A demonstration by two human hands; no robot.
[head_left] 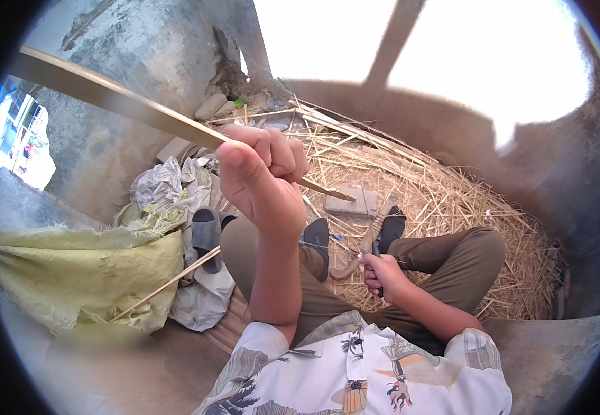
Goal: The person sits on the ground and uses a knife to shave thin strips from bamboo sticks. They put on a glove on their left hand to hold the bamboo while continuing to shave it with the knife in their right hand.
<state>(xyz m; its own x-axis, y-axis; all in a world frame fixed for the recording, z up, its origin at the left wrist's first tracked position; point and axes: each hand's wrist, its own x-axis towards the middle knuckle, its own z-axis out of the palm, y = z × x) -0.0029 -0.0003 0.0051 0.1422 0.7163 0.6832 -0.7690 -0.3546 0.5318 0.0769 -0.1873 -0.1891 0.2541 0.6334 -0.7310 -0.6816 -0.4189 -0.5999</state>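
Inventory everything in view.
Held strip: 1, pale, left hand
Tool: 1, black, right hand
Block: 1, grey, beyond feet
Curved object: 1, brown, between feet
Loose strips: several, pale, far side
Straw: uncountable, yellow, floor
Sack: 1, yellow-green, left
Stick: 1, tan, against sack
Sheeting: count unclear, whitish, beside sack
Sandal: 1+, grey, left
Feet: 2, dark, floor
Trousers: 1, brown, centre
Shirt: 1, patterned white, bottom
Left hand: 1, bare, upper centre
Right hand: 1, bare, right-centre
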